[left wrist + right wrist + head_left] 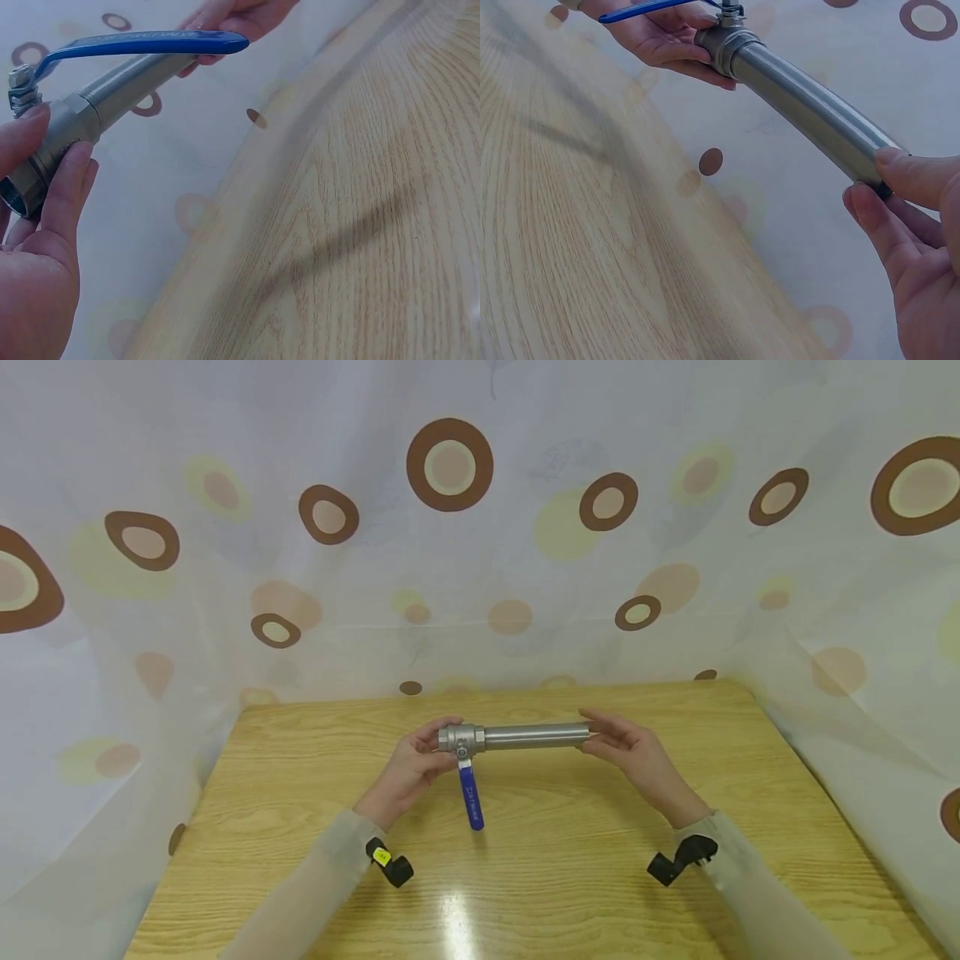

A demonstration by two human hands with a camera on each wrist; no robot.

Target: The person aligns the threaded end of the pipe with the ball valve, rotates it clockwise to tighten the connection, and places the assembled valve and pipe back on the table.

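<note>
A steel ball valve [462,739] with a blue lever handle [471,797] is joined to a straight steel pipe [536,736], and both are held above the table. My left hand [408,774] grips the valve body, thumb on the near side and fingers round the far side. At the pipe's free end, my right hand [637,760] pinches the rim between thumb and fingers. In the left wrist view the valve's open end [21,196] faces the camera side, and the blue lever [150,43] runs out over the pipe's near side.
The wooden table [570,877] lies under both hands, with the shadow of the held parts on it. A white sheet [517,568] with brown and yellow circles hangs behind the table and at both sides. A small black camera [390,862] sits on each wrist.
</note>
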